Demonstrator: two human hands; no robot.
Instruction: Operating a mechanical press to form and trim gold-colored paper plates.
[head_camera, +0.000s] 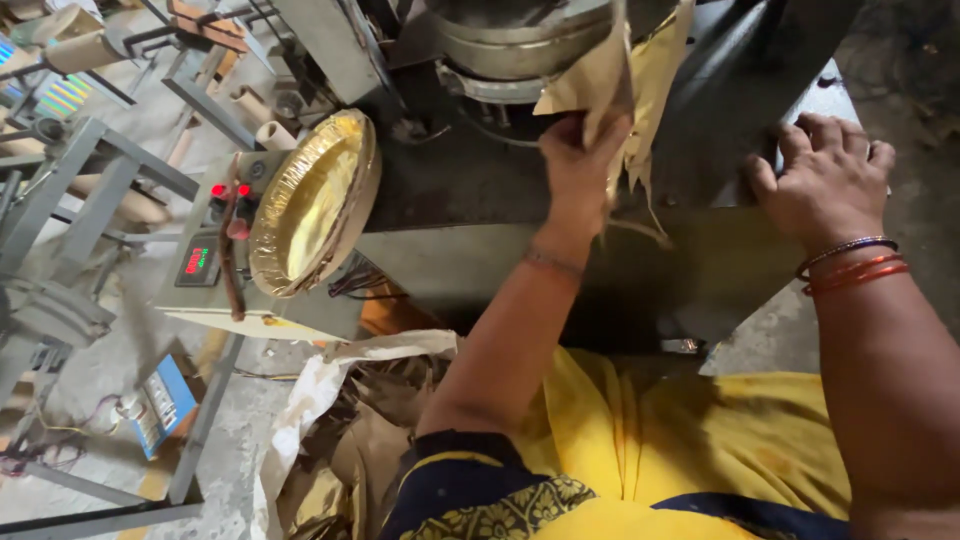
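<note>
My left hand (578, 165) grips a gold-and-brown paper sheet (620, 80) that hangs crumpled from the round metal die (520, 40) of a press machine. My right hand (828, 175) rests flat, fingers spread, on the dark machine body (700, 260) to the right; it holds nothing. A stack of gold foil paper plates (315, 205) leans upright to the left, on a control box (215, 270) with red buttons and a small lit display.
A sack of brown and gold paper scraps (340, 440) sits below the control box. Grey metal frames (90, 170) and cardboard rolls (85, 50) fill the left side. A small blue device (160, 405) lies on the concrete floor. My yellow garment (700, 440) covers my lap.
</note>
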